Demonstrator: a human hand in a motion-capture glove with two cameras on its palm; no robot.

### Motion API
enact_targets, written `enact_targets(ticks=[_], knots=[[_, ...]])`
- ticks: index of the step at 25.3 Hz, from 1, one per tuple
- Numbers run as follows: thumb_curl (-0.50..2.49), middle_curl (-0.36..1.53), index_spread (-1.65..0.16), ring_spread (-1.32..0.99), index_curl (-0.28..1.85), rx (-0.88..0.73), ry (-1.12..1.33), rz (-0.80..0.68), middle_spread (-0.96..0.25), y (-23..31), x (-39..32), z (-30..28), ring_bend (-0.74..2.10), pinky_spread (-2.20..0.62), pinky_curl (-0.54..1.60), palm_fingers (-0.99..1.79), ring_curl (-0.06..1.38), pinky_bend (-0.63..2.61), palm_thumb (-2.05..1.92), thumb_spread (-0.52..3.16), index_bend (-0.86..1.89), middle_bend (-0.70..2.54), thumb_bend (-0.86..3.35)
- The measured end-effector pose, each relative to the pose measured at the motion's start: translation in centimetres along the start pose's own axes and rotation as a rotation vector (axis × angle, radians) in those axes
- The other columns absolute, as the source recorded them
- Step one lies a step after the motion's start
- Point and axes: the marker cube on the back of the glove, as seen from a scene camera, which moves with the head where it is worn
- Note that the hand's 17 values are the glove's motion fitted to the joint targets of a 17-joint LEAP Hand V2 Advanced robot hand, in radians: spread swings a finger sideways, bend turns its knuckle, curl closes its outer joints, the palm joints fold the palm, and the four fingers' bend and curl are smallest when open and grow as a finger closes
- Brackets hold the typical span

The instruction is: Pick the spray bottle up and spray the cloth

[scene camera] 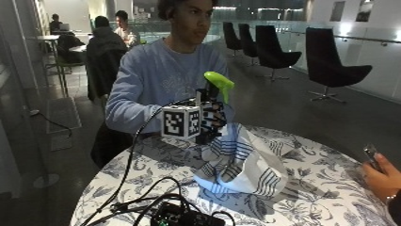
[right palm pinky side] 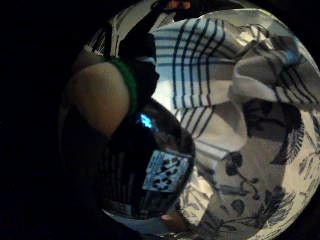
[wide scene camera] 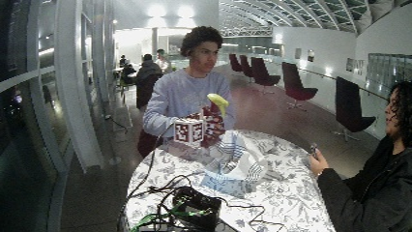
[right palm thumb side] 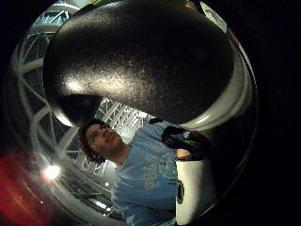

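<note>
No legible text: pale lettering on the person's sweatshirt [right palm thumb side: 153, 172] is unreadable; no other labels legible.

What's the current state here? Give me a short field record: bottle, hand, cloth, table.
bottle: spray bottle with green head, lifted above the table, upright
hand: gloved right hand grips the bottle's body
cloth: striped cloth, bunched in a heap on the table, just beside and below the bottle
table: round, floral-patterned table
spraying: no mist visible; cannot tell if the trigger is pressed
</note>
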Motion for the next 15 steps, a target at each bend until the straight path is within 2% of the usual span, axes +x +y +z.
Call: enact_targets(ticks=[15], knots=[[0.68,0.5,-0.2,-0.01,0.47,-0.164,-0.115,0.356,-0.09,0.26,-0.4,0.29,0.53,0.31,0.16,0.96,0.41,0.13,0.93,0.64,0.16,0.41,-0.03]])
